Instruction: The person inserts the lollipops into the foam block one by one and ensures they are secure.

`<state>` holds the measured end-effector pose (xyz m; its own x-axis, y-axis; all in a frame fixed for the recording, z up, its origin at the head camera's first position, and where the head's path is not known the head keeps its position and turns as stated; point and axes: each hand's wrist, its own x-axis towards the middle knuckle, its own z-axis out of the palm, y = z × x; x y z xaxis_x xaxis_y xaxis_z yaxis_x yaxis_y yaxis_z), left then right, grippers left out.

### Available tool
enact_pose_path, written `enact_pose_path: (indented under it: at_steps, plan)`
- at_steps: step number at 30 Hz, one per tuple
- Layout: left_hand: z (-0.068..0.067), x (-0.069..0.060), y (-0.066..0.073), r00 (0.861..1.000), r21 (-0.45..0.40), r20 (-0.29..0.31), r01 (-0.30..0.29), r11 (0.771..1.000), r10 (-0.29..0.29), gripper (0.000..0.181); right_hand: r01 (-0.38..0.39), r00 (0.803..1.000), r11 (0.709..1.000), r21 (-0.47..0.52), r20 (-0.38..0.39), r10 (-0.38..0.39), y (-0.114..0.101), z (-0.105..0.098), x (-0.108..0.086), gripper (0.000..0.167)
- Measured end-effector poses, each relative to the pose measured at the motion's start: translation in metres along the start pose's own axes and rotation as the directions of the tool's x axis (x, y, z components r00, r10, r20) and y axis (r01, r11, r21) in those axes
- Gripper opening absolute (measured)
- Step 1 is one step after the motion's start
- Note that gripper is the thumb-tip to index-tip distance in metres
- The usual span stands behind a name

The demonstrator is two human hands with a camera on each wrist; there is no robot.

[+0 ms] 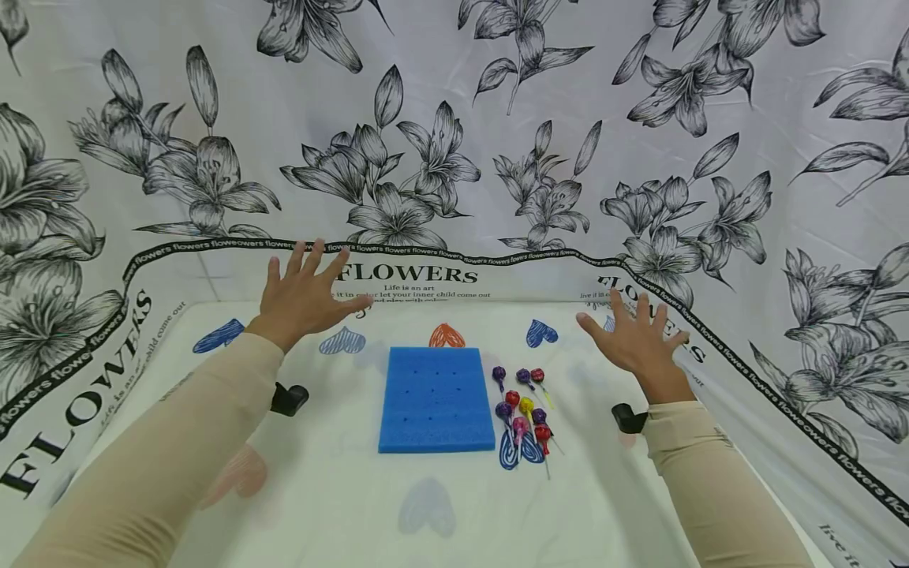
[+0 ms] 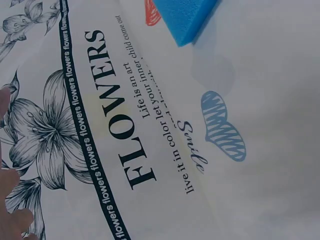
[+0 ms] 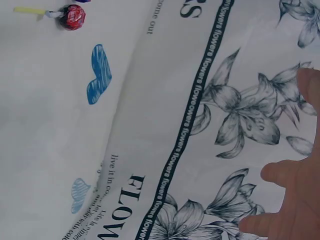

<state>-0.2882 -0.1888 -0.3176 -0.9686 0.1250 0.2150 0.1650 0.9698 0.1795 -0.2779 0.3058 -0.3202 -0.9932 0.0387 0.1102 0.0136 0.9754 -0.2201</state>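
Both hands are raised with fingers spread, holding nothing. My left hand (image 1: 301,296) is to the left of and beyond a blue foam block (image 1: 436,400) that has rows of small holes; its fingertips show at the edge of the left wrist view, where a corner of the block (image 2: 185,20) appears. My right hand (image 1: 639,339) is up on the far right side, its fingers (image 3: 300,200) at the right of the right wrist view. Between the block and this hand lie several wrapped lollipops, among them a yellow one (image 1: 526,405) and a red one (image 3: 72,17).
A white cloth (image 1: 319,489) printed with hearts covers the table. Behind it hangs a curtain (image 1: 483,197) with black flower drawings and lettering. Black objects show by the left wrist (image 1: 289,399) and the right wrist (image 1: 629,419).
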Motion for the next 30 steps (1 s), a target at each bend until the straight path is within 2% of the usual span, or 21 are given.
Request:
enact_pose_path:
  at_steps: [5, 8, 18, 24, 30]
  plan:
    - [-0.007, 0.000, 0.005, 0.997, -0.042, -0.070, -0.023, 0.999, 0.020, 0.103, 0.034, 0.999, 0.999, 0.004, -0.034, -0.034, -0.002, -0.007, -0.003, 0.098]
    - [-0.010, 0.000, 0.008, 0.996, -0.042, -0.090, -0.030, 0.999, 0.026, 0.103, 0.053, 0.997, 0.999, 0.001, -0.051, -0.052, -0.003, -0.010, -0.005, 0.098]
    - [-0.016, -0.005, 0.018, 0.992, -0.062, -0.117, -0.054, 0.997, 0.047, 0.102, 0.078, 0.993, 0.997, -0.011, -0.093, -0.079, -0.006, -0.018, -0.012, 0.097]
    - [-0.020, -0.013, 0.023, 0.989, -0.059, -0.140, -0.063, 0.996, 0.054, 0.100, 0.093, 0.989, 0.995, -0.019, -0.111, -0.095, -0.008, -0.021, -0.014, 0.096]
    - [-0.020, -0.024, 0.030, 0.982, -0.156, -0.178, -0.087, 0.984, 0.059, 0.100, 0.112, 0.985, 0.993, -0.027, -0.128, -0.115, -0.009, -0.022, -0.015, 0.096]
